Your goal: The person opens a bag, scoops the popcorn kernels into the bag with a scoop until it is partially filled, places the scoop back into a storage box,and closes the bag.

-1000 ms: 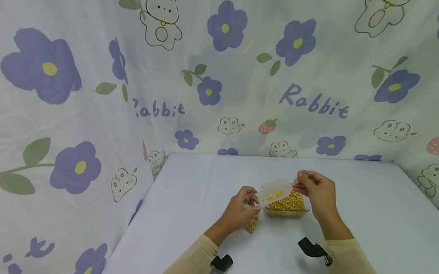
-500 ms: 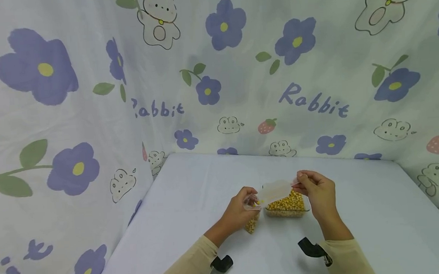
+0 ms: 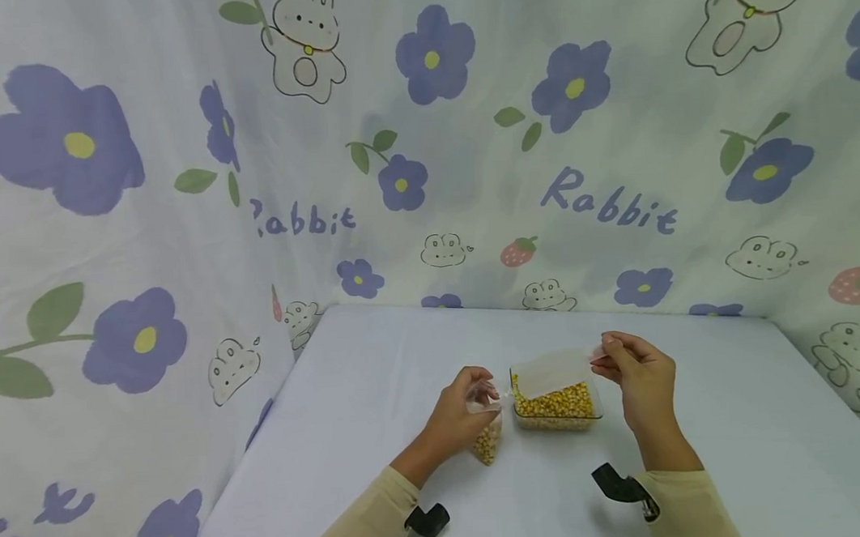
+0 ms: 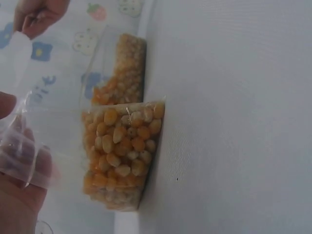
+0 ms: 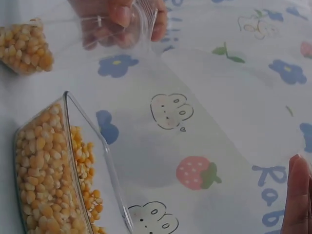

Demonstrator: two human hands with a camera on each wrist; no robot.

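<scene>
My left hand [image 3: 452,417] holds a clear plastic bag [image 4: 122,151] by its upper part, with the fingers curled round its mouth. Corn kernels fill the bottom of the bag, which rests on the table. In my right hand [image 3: 644,383], thumb and fingers pinch the end of a translucent white scoop [image 3: 555,371]. The scoop reaches toward the bag's mouth and hangs over a rectangular glass container [image 3: 600,413]; no kernels show on it. Corn kernels [image 3: 554,405] lie in the container, just right of the bag. The scoop hides part of the container's far side.
A white cloth covers the table [image 3: 376,352]. Behind and to the left hangs a curtain [image 3: 468,153] with flowers and rabbits. A black wrist mount [image 3: 429,521] sits by the left sleeve, another mount [image 3: 620,486] by the right.
Kernels that lay on the scoop a second ago have slid off into the bag's mouth. My right hand and the scoop have since drawn slightly right, away from the bag.
</scene>
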